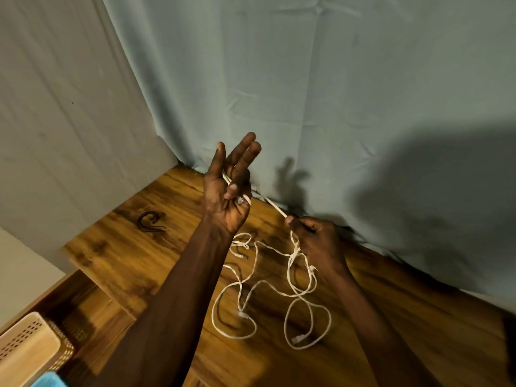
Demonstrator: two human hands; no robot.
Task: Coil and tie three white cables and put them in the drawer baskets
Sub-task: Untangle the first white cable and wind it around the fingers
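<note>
My left hand (227, 188) is raised above the wooden table (134, 247), palm towards me, fingers pointing up. Its thumb pins the plug end of a white cable (275, 209) against the palm. That cable runs taut down and right to my right hand (312, 236), which pinches it between thumb and fingers. Below both hands, loose white cables (293, 291) lie tangled in loops on the table, their plugs showing near the front. A perforated beige basket (30, 350) sits in the open drawer at the lower left.
A grey-green curtain (307, 93) hangs along the table's back edge. A dark curved mark or small object (149, 220) lies on the table's left part. Something blue (47, 381) shows at the bottom left beside the basket.
</note>
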